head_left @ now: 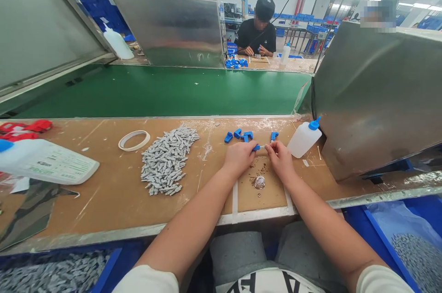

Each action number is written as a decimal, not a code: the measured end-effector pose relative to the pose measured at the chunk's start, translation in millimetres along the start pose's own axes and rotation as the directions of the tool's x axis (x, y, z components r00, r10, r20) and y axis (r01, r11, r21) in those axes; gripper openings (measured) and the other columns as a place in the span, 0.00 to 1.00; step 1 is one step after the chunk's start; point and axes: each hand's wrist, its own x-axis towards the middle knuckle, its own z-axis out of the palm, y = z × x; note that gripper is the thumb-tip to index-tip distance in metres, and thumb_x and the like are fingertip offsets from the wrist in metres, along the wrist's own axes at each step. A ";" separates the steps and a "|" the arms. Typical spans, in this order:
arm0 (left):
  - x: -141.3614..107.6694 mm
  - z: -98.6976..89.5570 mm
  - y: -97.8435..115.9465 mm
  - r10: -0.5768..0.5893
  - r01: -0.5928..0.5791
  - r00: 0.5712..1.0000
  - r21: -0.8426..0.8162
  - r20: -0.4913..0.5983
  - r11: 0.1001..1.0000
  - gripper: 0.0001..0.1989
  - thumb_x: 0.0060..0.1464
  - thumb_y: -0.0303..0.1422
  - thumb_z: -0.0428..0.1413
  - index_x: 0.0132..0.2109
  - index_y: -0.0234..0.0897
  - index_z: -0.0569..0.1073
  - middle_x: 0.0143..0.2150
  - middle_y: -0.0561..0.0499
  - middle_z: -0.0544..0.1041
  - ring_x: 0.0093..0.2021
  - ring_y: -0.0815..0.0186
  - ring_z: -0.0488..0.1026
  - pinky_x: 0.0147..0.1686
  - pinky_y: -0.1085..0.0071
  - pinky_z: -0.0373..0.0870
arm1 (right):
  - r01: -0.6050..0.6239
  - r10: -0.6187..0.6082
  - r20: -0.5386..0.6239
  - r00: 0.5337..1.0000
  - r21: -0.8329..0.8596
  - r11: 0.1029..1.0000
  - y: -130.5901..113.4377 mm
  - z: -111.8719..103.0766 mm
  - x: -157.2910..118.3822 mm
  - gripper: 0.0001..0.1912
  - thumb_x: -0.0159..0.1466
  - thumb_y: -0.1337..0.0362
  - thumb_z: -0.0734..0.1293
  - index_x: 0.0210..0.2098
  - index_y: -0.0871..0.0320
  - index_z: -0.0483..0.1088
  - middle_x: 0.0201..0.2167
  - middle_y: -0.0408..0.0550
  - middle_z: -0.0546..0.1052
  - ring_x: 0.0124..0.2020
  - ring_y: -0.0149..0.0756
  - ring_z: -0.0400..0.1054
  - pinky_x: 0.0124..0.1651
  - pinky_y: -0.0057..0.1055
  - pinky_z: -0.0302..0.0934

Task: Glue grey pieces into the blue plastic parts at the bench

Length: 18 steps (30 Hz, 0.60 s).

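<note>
Both hands meet over the bench (pixel 113 201), fingers drawn in narrow: the left hand (pixel 241 157) grips a blue piece (pixel 256 147), while the right hand (pixel 279 158) pinches a thin pale part (pixel 263 146) at its right end. The blue piece points rightward, just above the work surface; whether the two are joined is too small to tell.

The blue piece looks like moulded plastic, so it should be light, stiff and hard to crush, with flat sides that suit a firm thumb-and-finger hold at the body, away from the end facing the right hand. The thin part looks the more delicate: best taken by its tip, lightly and in line, since sideways force could bend it or flick it loose. Dark spots, perhaps wet, lie around a small shiny cup (pixel 259 182) nearer the person; damp fingertips would make both parts slippery.

More blue pieces (pixel 247 135) lie just beyond the hands, a white squeeze bottle (pixel 304 141) stands tilted to the right, and a grey heap of parts (pixel 169 159) lies to the left.
</note>
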 end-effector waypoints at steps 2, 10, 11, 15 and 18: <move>-0.1 1.2 1.7 0.006 -0.006 1.000 0.038 0.011 0.999 0.14 0.65 0.32 0.52 0.54 0.44 0.77 0.45 0.43 0.82 0.46 0.50 0.79 0.37 0.65 0.65 | -0.027 0.027 0.022 0.999 0.001 1.000 1.1 1.9 -1.2 0.18 0.70 0.48 0.65 0.33 0.55 0.69 0.27 0.45 0.75 0.29 0.37 0.67 0.33 0.32 0.59; 0.9 -1.6 -8.9 0.077 -0.044 0.994 -0.356 0.078 0.934 0.12 0.64 0.43 0.55 0.47 0.43 0.76 0.36 0.51 0.81 0.38 0.57 0.77 0.35 0.68 0.63 | 0.141 -0.096 0.229 0.969 -0.191 0.971 5.8 -8.8 4.3 0.21 0.77 0.50 0.53 0.30 0.52 0.60 0.25 0.43 0.69 0.27 0.37 0.63 0.32 0.31 0.52; 0.7 -3.0 -10.6 0.110 -0.059 0.989 -0.431 0.096 0.901 0.13 0.64 0.45 0.55 0.46 0.42 0.75 0.35 0.52 0.80 0.36 0.58 0.76 0.35 0.68 0.63 | 0.156 -0.107 0.239 0.965 -0.197 0.968 5.6 -10.5 4.4 0.22 0.77 0.51 0.52 0.30 0.52 0.60 0.25 0.43 0.69 0.27 0.37 0.63 0.32 0.31 0.52; 1.0 -3.1 -14.4 0.107 -0.039 0.990 -0.560 0.090 0.828 0.22 0.70 0.48 0.43 0.36 0.39 0.71 0.29 0.53 0.75 0.32 0.62 0.71 0.34 0.69 0.62 | 0.226 -0.155 0.276 0.949 -0.246 0.943 5.8 -11.3 0.9 0.20 0.78 0.53 0.52 0.33 0.53 0.63 0.27 0.45 0.72 0.28 0.38 0.65 0.32 0.32 0.50; 1.8 0.9 -15.6 -0.016 0.039 0.999 -0.506 0.051 0.862 0.25 0.72 0.44 0.39 0.28 0.40 0.66 0.26 0.51 0.73 0.31 0.62 0.70 0.34 0.67 0.60 | 0.321 -0.192 0.372 0.908 -0.326 0.889 7.6 -6.2 -4.4 0.16 0.78 0.57 0.55 0.35 0.53 0.65 0.29 0.46 0.75 0.28 0.38 0.66 0.32 0.32 0.46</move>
